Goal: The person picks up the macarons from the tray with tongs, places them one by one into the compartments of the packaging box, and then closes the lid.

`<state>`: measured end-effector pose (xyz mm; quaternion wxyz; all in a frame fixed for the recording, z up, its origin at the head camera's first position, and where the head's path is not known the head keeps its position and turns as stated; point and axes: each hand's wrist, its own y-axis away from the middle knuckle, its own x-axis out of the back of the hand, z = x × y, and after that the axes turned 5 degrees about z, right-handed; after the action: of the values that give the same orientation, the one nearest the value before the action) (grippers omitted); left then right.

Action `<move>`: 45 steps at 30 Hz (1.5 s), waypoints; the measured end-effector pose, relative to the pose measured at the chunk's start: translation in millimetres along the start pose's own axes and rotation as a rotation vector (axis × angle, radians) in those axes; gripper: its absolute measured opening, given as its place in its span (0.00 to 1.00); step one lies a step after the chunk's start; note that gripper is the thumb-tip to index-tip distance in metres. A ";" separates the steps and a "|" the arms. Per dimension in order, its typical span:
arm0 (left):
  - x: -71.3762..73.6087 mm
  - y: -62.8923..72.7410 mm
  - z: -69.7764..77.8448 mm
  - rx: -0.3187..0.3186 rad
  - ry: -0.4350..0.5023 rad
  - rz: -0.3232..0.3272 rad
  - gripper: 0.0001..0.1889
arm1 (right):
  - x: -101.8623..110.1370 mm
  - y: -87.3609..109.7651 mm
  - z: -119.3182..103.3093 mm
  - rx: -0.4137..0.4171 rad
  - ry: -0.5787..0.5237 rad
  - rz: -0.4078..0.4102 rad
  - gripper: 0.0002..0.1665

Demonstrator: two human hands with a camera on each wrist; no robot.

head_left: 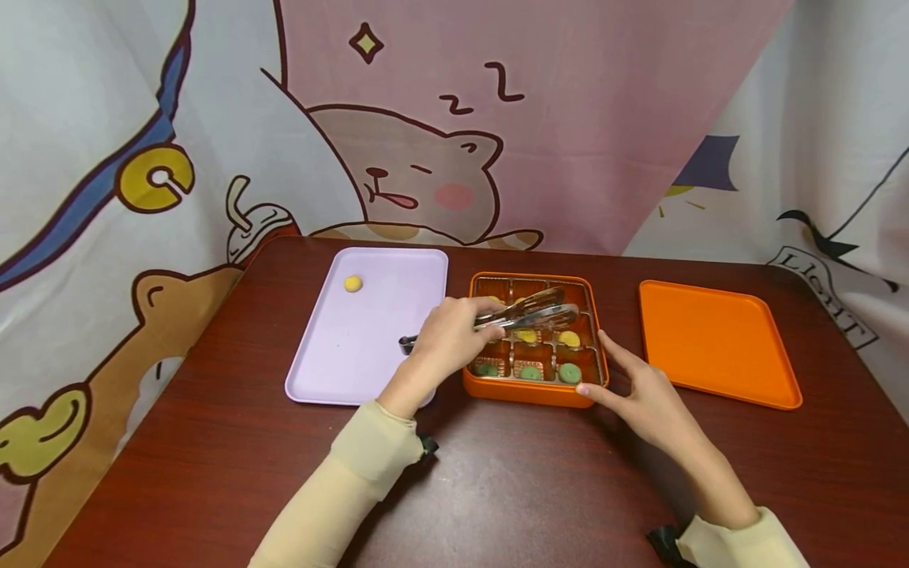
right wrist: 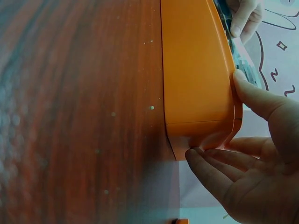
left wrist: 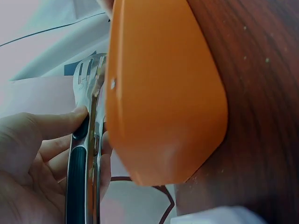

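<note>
My left hand [head_left: 449, 335] holds metal serving tongs [left wrist: 80, 186] with dark grip inlays, thumb on one arm and fingers on the other. The tongs lie across the top of an orange box [head_left: 529, 392], their slotted heads over its back right compartments; whether anything is between them I cannot tell. Inside the box is a clear divided insert with green round pieces [head_left: 570, 373] in the front row and yellow pieces [head_left: 570, 338] behind, some hidden by hand and tongs. My right hand [head_left: 642, 394] grips the box's right side, thumb at the front corner rim, fingers along the side wall.
Left of the box lies a lilac tray [head_left: 334, 347] with one yellow ball [head_left: 353, 283] near its far left corner. An orange lid or shallow tray [head_left: 717, 339] lies to the right. A printed curtain [head_left: 568, 158] hangs behind the brown table [head_left: 511, 489].
</note>
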<state>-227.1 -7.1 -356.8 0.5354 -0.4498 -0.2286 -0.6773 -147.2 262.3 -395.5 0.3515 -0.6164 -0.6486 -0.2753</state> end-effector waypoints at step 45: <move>94.2 46.1 -143.6 0.291 0.060 0.342 0.23 | -0.3 -0.1 1.8 -0.010 -0.020 -0.009 0.55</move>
<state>-238.6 -184.6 -354.8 0.7084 -0.3797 -0.2280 -0.5496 -147.5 263.6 -396.8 0.3404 -0.6179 -0.6537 -0.2739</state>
